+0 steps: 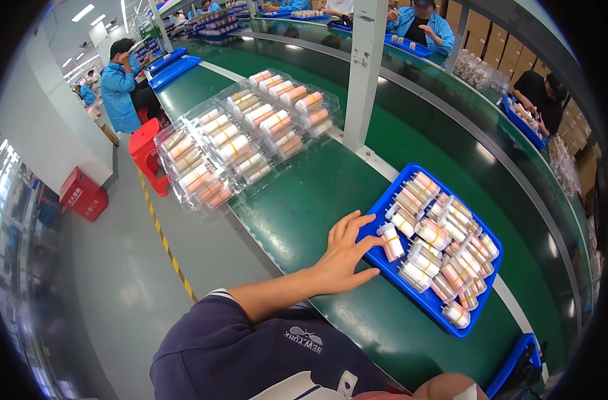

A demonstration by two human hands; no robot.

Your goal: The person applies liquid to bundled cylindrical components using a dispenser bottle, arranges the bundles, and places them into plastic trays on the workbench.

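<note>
My left hand (345, 252) reaches over the left rim of a blue tray (410, 298), its fingers spread apart. One fingertip is at a small bundle (392, 243) of white and pink cylinders with a yellow band round it. This bundle lies beside the left inner wall, and nothing is gripped. Many similar clear-cased cylinders (432, 233) in white, pink and brown are heaped in the tray, some banded, with thin tips on several. Of my right side, only a patch of bare skin (447, 385) shows at the lower edge; the hand is out of sight.
Clear plastic trays (210, 150) with rows of banded cylinders lie on the green table (297, 200), overhanging its left edge. A white post (365, 73) rises behind. Another blue tray (514, 367) is at lower right. A red stool (147, 150) stands left; co-workers (420, 30) sit beyond.
</note>
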